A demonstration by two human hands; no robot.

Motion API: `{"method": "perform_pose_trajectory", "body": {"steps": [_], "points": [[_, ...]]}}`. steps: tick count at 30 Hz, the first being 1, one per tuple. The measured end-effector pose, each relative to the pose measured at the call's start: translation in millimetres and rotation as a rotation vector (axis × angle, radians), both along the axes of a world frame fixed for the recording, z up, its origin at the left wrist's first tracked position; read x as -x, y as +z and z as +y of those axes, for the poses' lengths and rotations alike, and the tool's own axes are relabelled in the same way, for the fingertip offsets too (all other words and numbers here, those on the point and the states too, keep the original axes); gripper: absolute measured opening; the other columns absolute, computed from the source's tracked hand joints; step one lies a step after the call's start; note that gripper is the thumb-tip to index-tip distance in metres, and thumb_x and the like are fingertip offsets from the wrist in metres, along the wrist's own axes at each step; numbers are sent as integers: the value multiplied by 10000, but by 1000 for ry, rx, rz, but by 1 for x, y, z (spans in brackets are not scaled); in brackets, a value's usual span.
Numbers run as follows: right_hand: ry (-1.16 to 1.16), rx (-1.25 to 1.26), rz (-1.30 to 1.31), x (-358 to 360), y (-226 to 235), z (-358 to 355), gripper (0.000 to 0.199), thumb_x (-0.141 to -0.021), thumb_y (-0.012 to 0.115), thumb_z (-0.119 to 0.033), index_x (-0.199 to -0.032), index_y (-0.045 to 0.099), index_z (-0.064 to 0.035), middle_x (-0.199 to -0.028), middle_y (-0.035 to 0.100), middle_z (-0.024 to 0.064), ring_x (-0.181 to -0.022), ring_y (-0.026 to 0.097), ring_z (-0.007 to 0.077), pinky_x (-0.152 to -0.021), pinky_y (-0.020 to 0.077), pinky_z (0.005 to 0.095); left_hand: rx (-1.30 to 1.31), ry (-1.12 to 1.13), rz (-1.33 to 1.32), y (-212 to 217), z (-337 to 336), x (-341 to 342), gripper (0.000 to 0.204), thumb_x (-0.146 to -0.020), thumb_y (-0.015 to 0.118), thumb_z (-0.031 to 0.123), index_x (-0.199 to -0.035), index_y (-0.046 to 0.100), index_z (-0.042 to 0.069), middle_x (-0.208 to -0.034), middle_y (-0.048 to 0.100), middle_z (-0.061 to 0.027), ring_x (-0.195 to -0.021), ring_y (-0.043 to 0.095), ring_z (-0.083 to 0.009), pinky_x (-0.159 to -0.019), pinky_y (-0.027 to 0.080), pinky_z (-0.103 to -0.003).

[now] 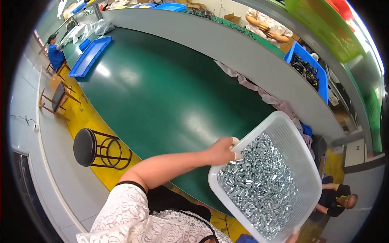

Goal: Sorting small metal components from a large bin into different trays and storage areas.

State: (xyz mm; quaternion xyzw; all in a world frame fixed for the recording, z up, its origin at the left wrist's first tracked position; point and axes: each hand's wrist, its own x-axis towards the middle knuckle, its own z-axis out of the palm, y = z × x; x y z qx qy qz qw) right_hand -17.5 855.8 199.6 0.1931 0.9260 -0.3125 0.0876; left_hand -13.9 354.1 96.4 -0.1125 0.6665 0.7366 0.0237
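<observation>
Left fingers [235, 156]: bent round the tub's left rim, gripping it, white covers on the tips.
Right fingers [293, 236]: barely showing at the tub's lower corner; I can't tell how far they are closed.
Tub [289, 137]: pale plastic, between both sets of fingers, slanting over the edge of the surface; whether its underside touches there, I can't see.
Metal pieces [259, 186]: small, shiny, heaped in the tub, just right of the left fingers.
Surface [162, 89]: long and green, stretching ahead and left of the left fingers.
Pinkish cloth [269, 97]: bunched along the partition [174, 34], beyond the tub from the left fingers.
Round stool [84, 148]: dark-seated, on the yellow floor, well left of the left fingers.
Blue bin [310, 73]: holding dark pieces, past the partition, ahead and right of the left fingers.
Blue tray [91, 56]: on the surface, far ahead-left of the left fingers.
</observation>
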Motion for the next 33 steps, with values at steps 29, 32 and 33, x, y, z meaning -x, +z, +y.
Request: {"method": "perform_pose_trajectory", "body": {"steps": [29,32,33], "points": [[414,921,35,209,-94,76,413,-875,496,-296,-1116,497,39,-973,563,104,-844,546,203,-740,456,315,199,501,-42,22,112,-58,363,-755,644,155,-1023,572,-79,-890,633,-102,-799,603,-151,-707,482,-274],[480,1016,5,213,-91,59,392,-877,494,-284,-1099,500,39,-963,559,99,-834,543,196,-731,454,316,322,613,-82,21,126,-57,353,-746,652,157,-1011,577,-64,-872,629,-80,-784,597,-130,-704,481,-265],[468,1037,15,211,-94,57,382,-877,494,-296,-1084,515,25,-930,565,84,-792,546,182,-687,451,304,396,659,-84,23,131,-60,338,-741,656,154,-1005,581,-43,-850,626,-55,-772,593,-109,-699,482,-258]]}}
